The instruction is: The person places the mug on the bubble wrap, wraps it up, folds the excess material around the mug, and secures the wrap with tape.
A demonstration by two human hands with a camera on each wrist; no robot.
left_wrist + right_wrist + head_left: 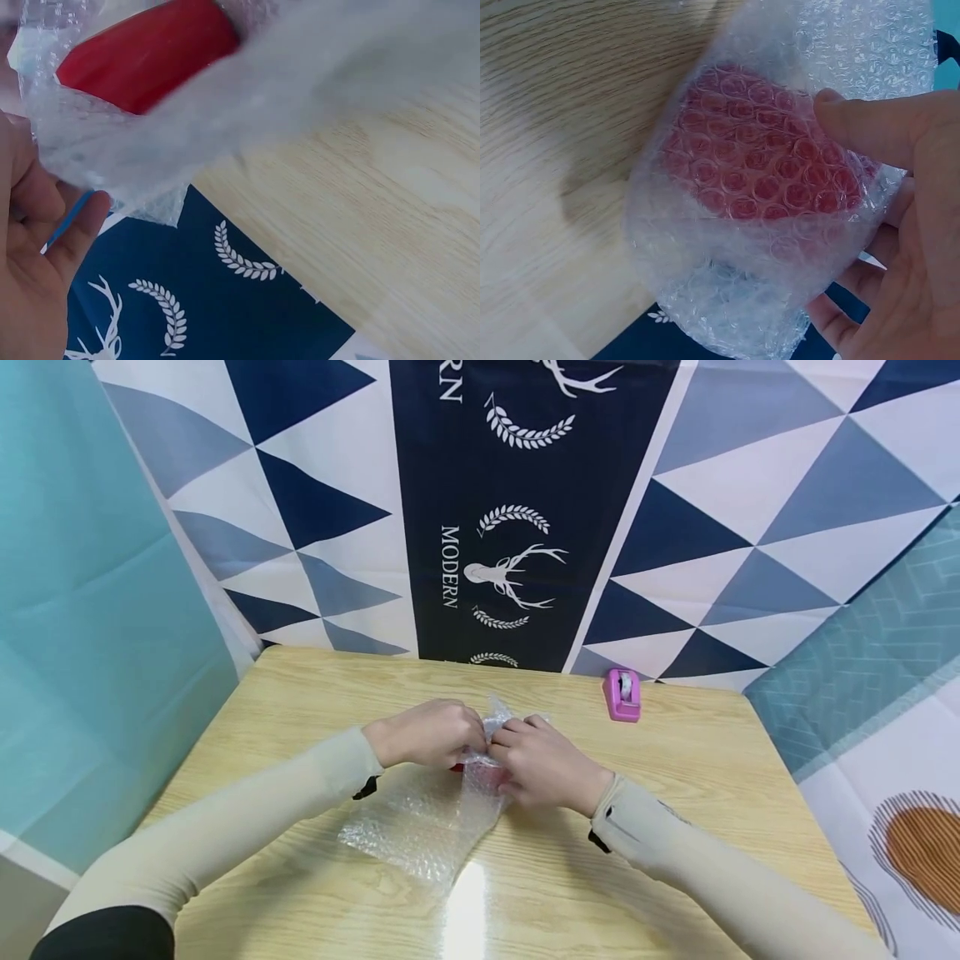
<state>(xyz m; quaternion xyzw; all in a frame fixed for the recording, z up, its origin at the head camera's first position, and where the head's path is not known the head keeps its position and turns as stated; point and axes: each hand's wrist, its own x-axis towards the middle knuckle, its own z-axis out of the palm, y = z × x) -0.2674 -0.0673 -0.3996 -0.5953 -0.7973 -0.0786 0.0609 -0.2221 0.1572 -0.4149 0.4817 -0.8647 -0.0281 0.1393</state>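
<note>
A sheet of bubble wrap (pixel 408 818) lies over and around a red object near the middle of the table. In the left wrist view, part of the smooth red object (pixel 154 56) shows uncovered; its kind cannot be made out. My left hand (pixel 431 732) pinches the wrap on the left of the bundle, its fingers (pixel 45 191) at the sheet's edge. From the right, my right hand (pixel 551 766) grips the wrapped bundle. Its thumb (pixel 862 124) presses on the bubbles over the red surface, and the other fingers curl behind the wrap.
A pink tape dispenser (pixel 622 695) stands at the back right of the wooden table (pixel 675 760). Patterned cloth (pixel 495 552) hangs behind the table, and a teal curtain (pixel 97 610) borders the left side. Part of the wrap spreads toward the front left.
</note>
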